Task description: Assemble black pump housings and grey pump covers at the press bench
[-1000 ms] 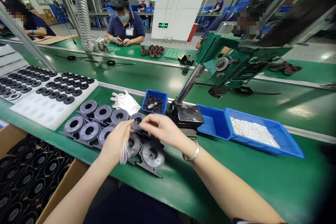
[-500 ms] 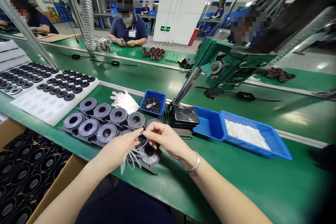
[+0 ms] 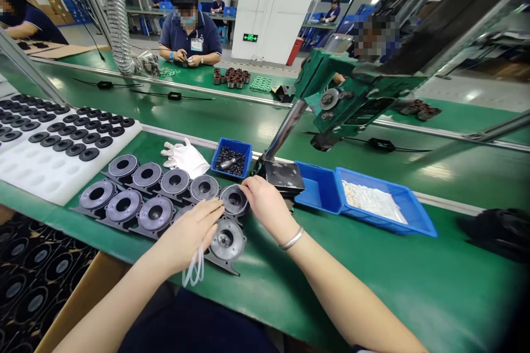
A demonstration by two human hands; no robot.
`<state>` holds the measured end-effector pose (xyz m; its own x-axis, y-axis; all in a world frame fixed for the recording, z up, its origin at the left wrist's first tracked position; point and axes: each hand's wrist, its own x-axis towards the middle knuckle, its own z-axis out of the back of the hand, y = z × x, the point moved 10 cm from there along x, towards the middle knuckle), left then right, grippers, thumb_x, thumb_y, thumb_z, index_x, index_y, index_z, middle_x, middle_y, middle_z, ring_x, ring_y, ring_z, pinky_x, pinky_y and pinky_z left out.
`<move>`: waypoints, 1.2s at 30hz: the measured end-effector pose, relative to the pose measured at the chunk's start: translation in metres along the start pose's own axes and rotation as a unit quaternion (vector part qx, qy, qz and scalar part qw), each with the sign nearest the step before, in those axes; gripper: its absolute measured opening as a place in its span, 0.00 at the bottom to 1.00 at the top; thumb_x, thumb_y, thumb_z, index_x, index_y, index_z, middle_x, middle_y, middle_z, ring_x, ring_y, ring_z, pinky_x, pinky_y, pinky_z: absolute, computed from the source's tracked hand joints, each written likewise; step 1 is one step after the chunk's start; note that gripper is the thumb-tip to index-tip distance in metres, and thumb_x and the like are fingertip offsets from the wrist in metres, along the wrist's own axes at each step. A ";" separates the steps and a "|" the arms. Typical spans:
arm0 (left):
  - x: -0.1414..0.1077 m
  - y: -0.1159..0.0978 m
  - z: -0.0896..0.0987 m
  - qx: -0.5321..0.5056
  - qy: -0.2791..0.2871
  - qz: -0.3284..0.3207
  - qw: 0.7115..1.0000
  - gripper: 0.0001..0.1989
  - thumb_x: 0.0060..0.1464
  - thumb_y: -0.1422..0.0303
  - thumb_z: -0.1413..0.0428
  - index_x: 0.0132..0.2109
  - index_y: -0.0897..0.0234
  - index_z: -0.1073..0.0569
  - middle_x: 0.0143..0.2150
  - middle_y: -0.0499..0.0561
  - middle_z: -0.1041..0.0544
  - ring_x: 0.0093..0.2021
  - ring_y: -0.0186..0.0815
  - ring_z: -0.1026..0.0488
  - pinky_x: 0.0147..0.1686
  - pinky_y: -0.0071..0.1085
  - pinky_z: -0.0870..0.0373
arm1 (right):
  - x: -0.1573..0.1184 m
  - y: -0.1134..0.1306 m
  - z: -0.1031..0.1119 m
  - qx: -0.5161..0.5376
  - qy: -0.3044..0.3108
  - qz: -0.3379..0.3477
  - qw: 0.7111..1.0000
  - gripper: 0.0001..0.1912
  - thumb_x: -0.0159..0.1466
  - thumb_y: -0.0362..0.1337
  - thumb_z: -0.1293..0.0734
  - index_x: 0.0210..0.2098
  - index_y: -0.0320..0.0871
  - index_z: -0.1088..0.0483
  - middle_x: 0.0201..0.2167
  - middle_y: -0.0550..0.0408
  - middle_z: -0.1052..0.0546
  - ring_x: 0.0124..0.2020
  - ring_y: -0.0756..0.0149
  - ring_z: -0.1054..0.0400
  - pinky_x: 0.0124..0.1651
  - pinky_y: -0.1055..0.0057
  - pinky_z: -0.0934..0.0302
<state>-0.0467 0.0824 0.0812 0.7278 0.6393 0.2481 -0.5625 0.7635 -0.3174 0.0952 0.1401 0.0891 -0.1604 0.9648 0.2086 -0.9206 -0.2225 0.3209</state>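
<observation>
My left hand (image 3: 192, 231), fingers held together, grips a bundle of thin translucent white rings (image 3: 194, 270) that hangs below its palm. Its fingertips reach over the rows of round grey metal parts in black frames. My right hand (image 3: 267, 204) is curled, its fingertips down at the right rim of the rearmost right round part (image 3: 235, 200); whether something is between those fingers is hidden. In front of both hands lies another round part (image 3: 227, 240) with small holes around its centre. My left hand covers some of the front row.
Behind the parts are a white glove (image 3: 187, 159) and a blue bin of small black pieces (image 3: 231, 160). A green press (image 3: 335, 94) overhangs the bench. Blue trays (image 3: 389, 201) stand right, white foam with black rings (image 3: 53, 171) left. A co-worker (image 3: 189, 33) sits opposite.
My hands were together, pinching at one ring; now they are apart. The right has moved onto the rear right part, and the left has flattened over the row. The view has shifted slightly right.
</observation>
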 end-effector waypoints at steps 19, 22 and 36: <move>0.015 -0.014 -0.027 0.038 0.048 -0.047 0.997 0.22 0.66 0.72 0.57 0.63 0.71 0.35 0.67 0.60 0.35 0.70 0.42 0.42 0.68 0.44 0.39 | 0.000 0.005 -0.014 -0.114 0.028 0.019 0.993 0.11 0.71 0.30 0.44 0.40 0.37 0.31 0.36 0.48 0.27 0.37 0.59 0.31 0.43 0.65 0.37; 0.015 -0.012 -0.028 0.024 0.055 -0.046 0.997 0.21 0.66 0.72 0.57 0.63 0.68 0.34 0.68 0.58 0.36 0.70 0.40 0.44 0.69 0.44 0.40 | 0.001 0.006 -0.016 -0.113 0.033 0.021 0.993 0.11 0.71 0.29 0.45 0.40 0.38 0.31 0.36 0.48 0.27 0.36 0.60 0.31 0.43 0.66 0.37; 0.014 -0.014 -0.034 0.052 0.069 -0.040 0.995 0.24 0.64 0.73 0.56 0.66 0.66 0.38 0.70 0.60 0.40 0.72 0.44 0.49 0.70 0.44 0.46 | 0.018 0.015 -0.022 -0.177 0.101 0.040 0.978 0.11 0.66 0.22 0.44 0.40 0.36 0.32 0.37 0.45 0.28 0.36 0.59 0.29 0.40 0.67 0.36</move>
<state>-0.0154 0.0772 0.0582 0.8146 0.5631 0.1387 -0.5329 0.8212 -0.2040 0.0709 0.1568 0.0774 -0.2705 0.9625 0.0215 -0.9623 -0.2696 -0.0366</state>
